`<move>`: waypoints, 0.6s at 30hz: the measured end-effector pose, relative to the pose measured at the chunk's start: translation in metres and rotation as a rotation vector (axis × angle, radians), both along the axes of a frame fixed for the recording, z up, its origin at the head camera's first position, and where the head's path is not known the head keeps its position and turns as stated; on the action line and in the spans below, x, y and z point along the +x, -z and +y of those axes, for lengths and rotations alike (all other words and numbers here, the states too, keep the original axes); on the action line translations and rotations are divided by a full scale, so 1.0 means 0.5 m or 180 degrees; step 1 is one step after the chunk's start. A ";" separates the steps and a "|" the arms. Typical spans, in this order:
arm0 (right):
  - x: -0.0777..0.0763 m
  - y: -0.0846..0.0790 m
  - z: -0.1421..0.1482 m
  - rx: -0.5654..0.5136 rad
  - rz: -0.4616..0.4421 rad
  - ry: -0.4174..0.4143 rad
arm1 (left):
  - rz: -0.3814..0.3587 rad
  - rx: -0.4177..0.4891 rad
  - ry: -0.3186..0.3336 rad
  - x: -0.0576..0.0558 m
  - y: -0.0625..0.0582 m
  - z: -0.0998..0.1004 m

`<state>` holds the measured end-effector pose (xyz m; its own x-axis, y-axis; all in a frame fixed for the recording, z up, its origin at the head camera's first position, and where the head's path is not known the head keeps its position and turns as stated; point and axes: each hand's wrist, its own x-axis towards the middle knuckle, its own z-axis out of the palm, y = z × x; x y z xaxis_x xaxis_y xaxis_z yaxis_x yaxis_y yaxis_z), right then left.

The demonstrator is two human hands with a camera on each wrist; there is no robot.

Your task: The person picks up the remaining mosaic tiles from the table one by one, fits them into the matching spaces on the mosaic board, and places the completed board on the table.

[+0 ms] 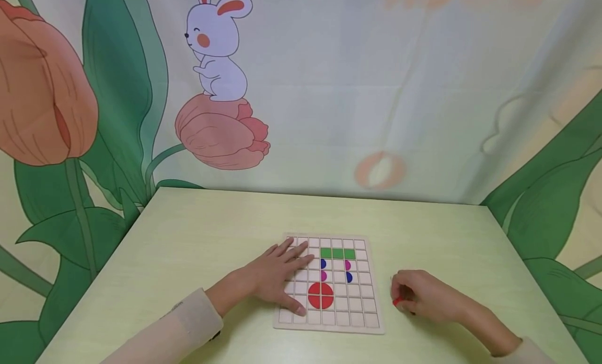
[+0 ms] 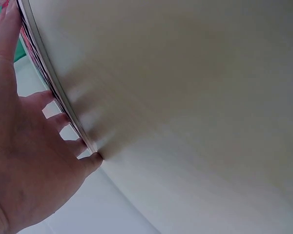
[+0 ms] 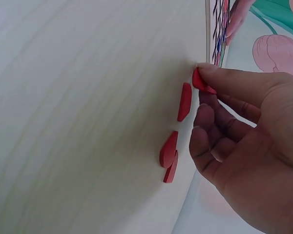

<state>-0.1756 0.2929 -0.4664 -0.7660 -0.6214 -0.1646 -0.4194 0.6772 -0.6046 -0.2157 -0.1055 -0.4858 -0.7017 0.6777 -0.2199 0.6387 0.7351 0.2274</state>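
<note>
A wooden grid board (image 1: 376,322) lies on the table, with my left hand (image 1: 277,272) spread across its left side, fingers straight. In the left wrist view, the fingertips (image 2: 95,160) show at the board's edge (image 2: 58,87). Green squares (image 1: 337,253) form a row on the board. Below are blue half-circles (image 1: 349,276) and magenta half-circles (image 1: 323,275), and a red circle (image 1: 321,296) made of quarter pieces. To the right of the board, my right hand (image 1: 430,296) pinches a small red piece (image 3: 199,80) between thumb and fingers, low over the table.
Beneath the right hand, more red pieces (image 3: 184,102) lie on the table (image 3: 88,122), two of them overlapping in the right wrist view. Behind the table's far edge hangs a cloth (image 1: 320,92) printed with a rabbit and tulips.
</note>
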 end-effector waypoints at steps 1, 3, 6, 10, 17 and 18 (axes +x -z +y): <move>-0.001 0.000 -0.001 -0.0043 -0.0076 0.0030 | -0.0010 0.0003 0.0000 0.001 -0.001 0.000; -0.004 -0.001 -0.005 -0.0115 -0.0143 0.0075 | -0.0018 0.0008 -0.0002 0.002 -0.002 0.000; -0.011 -0.004 -0.013 -0.0222 -0.0076 0.0084 | -0.0025 0.0001 -0.0005 0.002 -0.004 0.000; -0.022 -0.007 -0.029 -0.0342 0.0144 0.0043 | -0.0009 -0.0029 -0.0007 0.001 -0.003 -0.001; -0.046 -0.007 -0.073 -0.0524 0.0199 0.0145 | -0.0027 -0.0010 0.0002 0.002 -0.005 0.001; -0.049 -0.007 -0.080 -0.0547 0.0177 0.0153 | -0.0028 -0.0002 -0.0001 0.003 -0.005 0.001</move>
<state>-0.1999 0.2527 -0.4630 -0.8004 -0.5992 -0.0158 -0.4252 0.5860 -0.6898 -0.2141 -0.1050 -0.4830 -0.7000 0.6773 -0.2265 0.6363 0.7355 0.2326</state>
